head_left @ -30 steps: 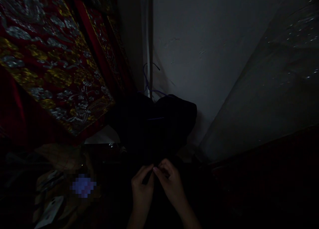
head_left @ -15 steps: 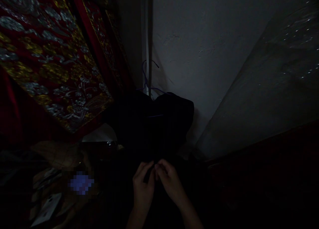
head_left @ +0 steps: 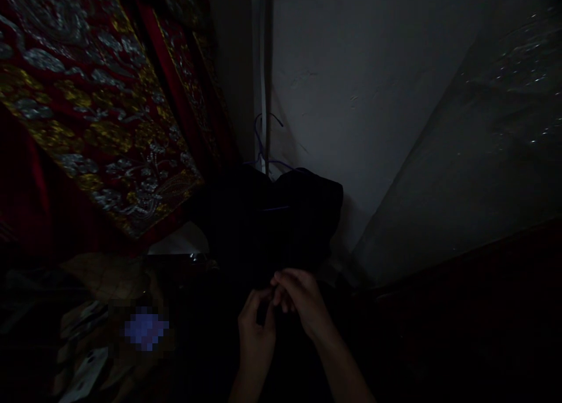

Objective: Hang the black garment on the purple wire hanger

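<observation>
The scene is very dark. A black garment (head_left: 281, 216) hangs on a thin blue wire hanger (head_left: 263, 140) in the corner. My left hand (head_left: 257, 333) and my right hand (head_left: 301, 300) meet low on the garment's front, fingertips pinched together on the dark cloth. What exactly lies between the fingers is hidden by the darkness. The right hand sits slightly higher than the left.
Red garments embroidered in gold and silver (head_left: 88, 110) hang at the left. A white wall (head_left: 373, 87) stands behind, with a translucent plastic sheet (head_left: 483, 157) slanting at the right. Papers and cards (head_left: 88, 368) lie at lower left.
My right hand has risen a little and moved above the left; both hands stay pinched together on the dark cloth. The view has shifted slightly.
</observation>
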Tool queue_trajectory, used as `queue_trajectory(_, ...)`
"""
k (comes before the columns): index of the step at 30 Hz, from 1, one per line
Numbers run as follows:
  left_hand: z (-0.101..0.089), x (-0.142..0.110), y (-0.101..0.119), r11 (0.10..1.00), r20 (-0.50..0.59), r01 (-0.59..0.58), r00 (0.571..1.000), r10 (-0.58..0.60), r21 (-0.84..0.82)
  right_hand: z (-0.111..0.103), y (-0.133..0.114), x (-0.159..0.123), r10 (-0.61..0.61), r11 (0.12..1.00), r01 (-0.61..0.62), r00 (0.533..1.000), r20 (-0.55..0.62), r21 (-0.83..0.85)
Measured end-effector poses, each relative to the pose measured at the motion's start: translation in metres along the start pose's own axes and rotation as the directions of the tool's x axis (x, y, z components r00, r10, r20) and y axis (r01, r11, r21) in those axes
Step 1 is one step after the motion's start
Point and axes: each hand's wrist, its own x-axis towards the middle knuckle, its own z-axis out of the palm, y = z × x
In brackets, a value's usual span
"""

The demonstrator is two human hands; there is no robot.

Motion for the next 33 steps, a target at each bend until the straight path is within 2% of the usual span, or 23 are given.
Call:
queue_trajectory(4, 0.013, -0.008, -0.015, 0.998, 0.015, 0.029, 0.999, -0.03, 0.046, 0.013, -0.051, 0.033, -0.168, 0.986, 0.167, 0.984, -0.063, -0.025)
queue_trajectory(8, 0.027, -0.018, -0.022, 0.998, 0.013, 0.03, 0.999, -0.031, 0.057, 0.035, -0.104, 0.057, -0.358, 0.934, 0.357, 0.931, -0.064, -0.028)
queue_trajectory(12, 0.032, -0.012, -0.014, 0.999, 0.045, 0.004, 0.999, -0.006, 0.049, 0.047, -0.131, 0.058, -0.457, 0.889, 0.458, 0.888, -0.045, 0.003)
queue_trajectory(16, 0.022, 0.02, 0.008, 0.999, 0.136, -0.017, 0.991, 0.013, 0.03, 0.037, -0.13, 0.048, -0.49, 0.871, 0.491, 0.87, -0.054, 0.011)
queue_trajectory(17, 0.017, 0.033, 0.018, 0.999, 0.134, -0.051, 0.99, 0.048, 0.019, 0.032, -0.129, 0.046, -0.49, 0.871, 0.491, 0.87, -0.054, -0.001)
queue_trajectory(19, 0.006, 0.063, 0.043, 0.986, 0.063, -0.165, 0.984, 0.164, 0.01, 0.023, -0.128, 0.041, -0.491, 0.871, 0.489, 0.869, -0.056, -0.039)
queue_trajectory(20, -0.001, 0.079, 0.058, 0.971, 0.001, -0.24, 0.971, 0.24, 0.022, 0.019, -0.128, 0.039, -0.493, 0.87, 0.49, 0.868, -0.057, -0.059)
queue_trajectory(22, -0.011, 0.109, 0.088, 0.921, -0.056, -0.384, 0.92, 0.387, 0.069, 0.014, -0.128, 0.033, -0.506, 0.86, 0.5, 0.861, -0.044, -0.1)
queue_trajectory(25, -0.02, 0.141, 0.122, 0.835, 0.003, -0.536, 0.842, 0.54, 0.125, 0.011, -0.129, 0.023, -0.553, 0.821, 0.547, 0.833, 0.012, -0.16)
queue_trajectory(28, -0.022, 0.154, 0.137, 0.771, 0.068, -0.604, 0.794, 0.604, 0.203, 0.011, -0.125, 0.024, -0.6, 0.769, 0.591, 0.799, 0.041, -0.246)
queue_trajectory(30, -0.023, 0.157, 0.142, 0.725, 0.072, -0.634, 0.764, 0.641, 0.27, 0.011, -0.116, 0.036, -0.647, 0.716, 0.62, 0.762, 0.028, -0.322)
queue_trajectory(32, -0.028, 0.16, 0.148, 0.682, 0.028, -0.651, 0.73, 0.683, 0.332, 0.009, -0.102, 0.054, -0.675, 0.677, 0.623, 0.738, 0.008, -0.391)
queue_trajectory(33, -0.034, 0.163, 0.151, 0.676, -0.024, -0.642, 0.718, 0.695, 0.361, 0.008, -0.094, 0.062, -0.667, 0.678, 0.607, 0.745, 0.001, -0.413)
